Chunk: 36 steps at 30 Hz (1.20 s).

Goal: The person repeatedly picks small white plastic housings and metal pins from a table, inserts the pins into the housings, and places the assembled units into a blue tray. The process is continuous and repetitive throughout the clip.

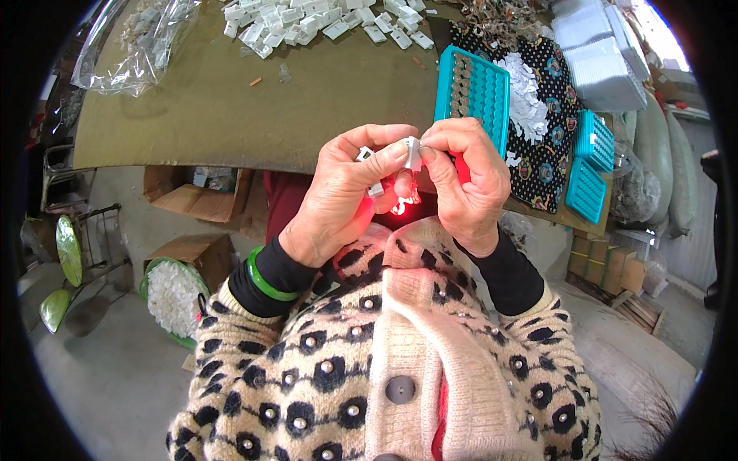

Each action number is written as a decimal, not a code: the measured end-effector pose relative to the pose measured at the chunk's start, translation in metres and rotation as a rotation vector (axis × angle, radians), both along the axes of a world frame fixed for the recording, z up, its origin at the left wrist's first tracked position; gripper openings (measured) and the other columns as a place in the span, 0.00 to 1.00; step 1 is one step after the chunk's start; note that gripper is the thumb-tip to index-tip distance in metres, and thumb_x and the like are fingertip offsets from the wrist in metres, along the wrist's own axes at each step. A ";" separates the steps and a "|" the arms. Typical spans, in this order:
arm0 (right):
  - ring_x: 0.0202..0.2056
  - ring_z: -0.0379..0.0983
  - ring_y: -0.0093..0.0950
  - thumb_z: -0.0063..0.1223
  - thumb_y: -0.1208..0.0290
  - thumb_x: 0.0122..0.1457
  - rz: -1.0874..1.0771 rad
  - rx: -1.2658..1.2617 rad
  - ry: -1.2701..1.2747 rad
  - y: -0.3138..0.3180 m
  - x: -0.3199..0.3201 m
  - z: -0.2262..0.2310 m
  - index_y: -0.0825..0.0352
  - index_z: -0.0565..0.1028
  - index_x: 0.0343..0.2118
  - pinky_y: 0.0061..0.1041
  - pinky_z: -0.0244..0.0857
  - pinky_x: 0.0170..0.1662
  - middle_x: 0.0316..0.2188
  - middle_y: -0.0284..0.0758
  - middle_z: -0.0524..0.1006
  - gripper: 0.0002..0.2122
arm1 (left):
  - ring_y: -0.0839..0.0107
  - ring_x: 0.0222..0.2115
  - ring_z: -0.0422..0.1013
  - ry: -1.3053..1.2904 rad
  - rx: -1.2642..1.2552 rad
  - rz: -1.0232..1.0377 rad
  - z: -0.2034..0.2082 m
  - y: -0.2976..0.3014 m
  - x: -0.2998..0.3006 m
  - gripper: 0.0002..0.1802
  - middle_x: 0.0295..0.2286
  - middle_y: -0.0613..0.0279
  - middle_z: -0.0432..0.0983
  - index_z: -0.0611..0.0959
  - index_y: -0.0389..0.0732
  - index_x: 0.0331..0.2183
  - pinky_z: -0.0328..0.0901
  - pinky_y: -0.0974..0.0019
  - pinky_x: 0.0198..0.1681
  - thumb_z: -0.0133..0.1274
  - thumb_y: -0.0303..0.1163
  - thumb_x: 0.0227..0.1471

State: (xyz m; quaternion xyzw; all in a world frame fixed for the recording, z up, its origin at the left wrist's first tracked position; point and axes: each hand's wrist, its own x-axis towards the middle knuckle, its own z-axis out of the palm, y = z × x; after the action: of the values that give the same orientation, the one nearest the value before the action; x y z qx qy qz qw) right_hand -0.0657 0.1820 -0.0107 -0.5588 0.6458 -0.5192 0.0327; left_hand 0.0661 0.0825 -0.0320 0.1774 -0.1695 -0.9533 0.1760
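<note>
A head-worn fisheye faces down, close above left hand (332,188) and right hand (473,180).

White piece (413,154), teal tray (443,91), black-spotted cream cardigan (307,376)

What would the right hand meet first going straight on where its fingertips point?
The white part in the left hand; the right hand's fingertips look to be right at it, though contact is hard to confirm.

White pc (413,155) smooth plast., bangle (261,281) glossy, cardigan (307,384) rough knit
</note>
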 end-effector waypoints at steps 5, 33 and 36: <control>0.29 0.72 0.30 0.57 0.82 0.55 -0.001 -0.052 -0.128 -0.001 0.002 -0.001 0.69 0.73 0.32 0.24 0.66 0.33 0.30 0.37 0.75 0.04 | 0.75 0.22 0.74 0.041 0.002 0.002 0.000 -0.002 0.001 0.12 0.28 0.59 0.78 0.80 0.35 0.43 0.67 0.76 0.18 0.57 0.26 0.56; 0.28 0.70 0.38 0.52 0.81 0.50 0.355 0.203 0.129 -0.008 -0.043 0.039 0.69 0.71 0.27 0.33 0.65 0.31 0.29 0.40 0.70 0.03 | 0.77 0.19 0.71 -0.115 -0.198 -0.012 0.020 0.002 -0.010 0.10 0.26 0.61 0.76 0.78 0.34 0.40 0.59 0.77 0.15 0.57 0.26 0.56; 0.27 0.72 0.30 0.54 0.81 0.54 0.182 0.224 0.126 -0.020 -0.086 0.052 0.70 0.73 0.27 0.25 0.65 0.31 0.25 0.36 0.73 0.02 | 0.79 0.16 0.67 -0.134 -0.228 0.008 0.021 -0.006 -0.014 0.08 0.27 0.60 0.77 0.78 0.36 0.38 0.55 0.77 0.14 0.57 0.25 0.55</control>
State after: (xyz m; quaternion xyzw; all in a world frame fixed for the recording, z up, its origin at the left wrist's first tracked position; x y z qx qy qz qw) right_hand -0.1513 0.1619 0.0415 -0.6394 0.6470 -0.4029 0.1011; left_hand 0.0524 0.0769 -0.0109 0.2204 -0.2874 -0.9131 0.1873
